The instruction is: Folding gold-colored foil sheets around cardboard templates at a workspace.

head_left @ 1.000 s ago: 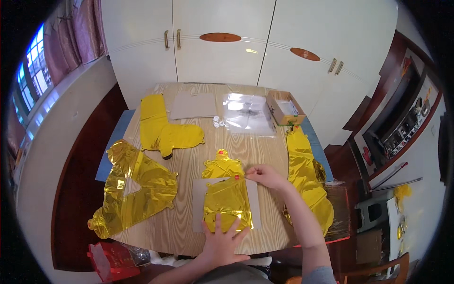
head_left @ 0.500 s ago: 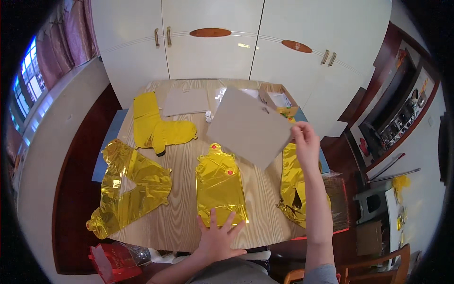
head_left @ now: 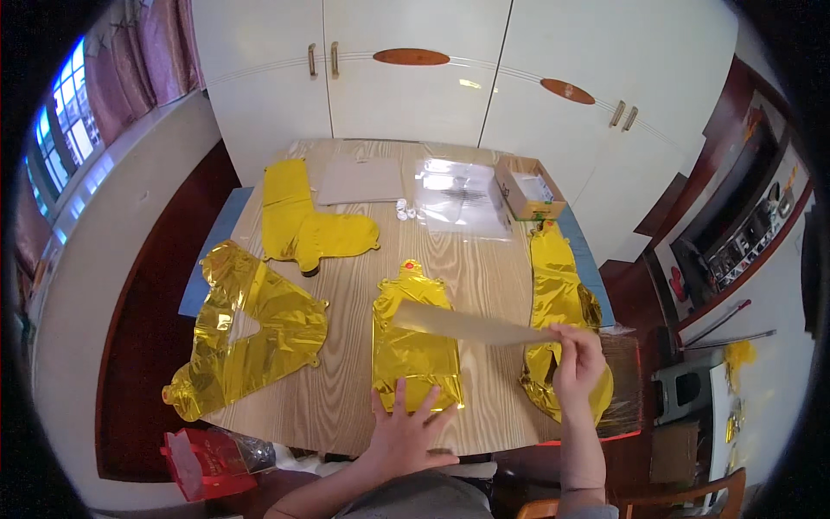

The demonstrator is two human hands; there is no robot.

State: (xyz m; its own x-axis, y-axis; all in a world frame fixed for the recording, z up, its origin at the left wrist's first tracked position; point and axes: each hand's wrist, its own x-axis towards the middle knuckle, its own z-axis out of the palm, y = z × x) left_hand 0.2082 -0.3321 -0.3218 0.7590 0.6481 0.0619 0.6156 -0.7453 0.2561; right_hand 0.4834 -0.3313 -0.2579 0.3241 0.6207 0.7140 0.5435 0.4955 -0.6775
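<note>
A folded gold foil balloon [head_left: 417, 363] lies flat in the middle of the near part of the table. Over its lower end my left hand [head_left: 411, 439] rests with the fingers spread. My right hand [head_left: 577, 363] pinches a thin grey-brown cardboard sheet [head_left: 467, 325] by its right end. Seen almost edge-on, the sheet hangs above the folded balloon and covers part of its middle. An unfolded gold foil balloon shaped like an A [head_left: 277, 324] spreads out on the left. Beyond it lies an L-shaped one [head_left: 290, 216]. Another long, curved gold balloon [head_left: 553, 272] lies under my right hand.
Along the far side are another cardboard sheet [head_left: 361, 180], small white rolls [head_left: 402, 210], clear plastic packaging [head_left: 458, 203] and an open cardboard box [head_left: 529, 192]. A red bag [head_left: 207, 463] is below the table's left front. A wooden chair [head_left: 692, 497] stands at lower right.
My right hand has brought the cardboard sheet down and nearer, tilting it from broadside to nearly edge-on. The plastic packaging shows fully now. My left hand stays on the folded balloon.
</note>
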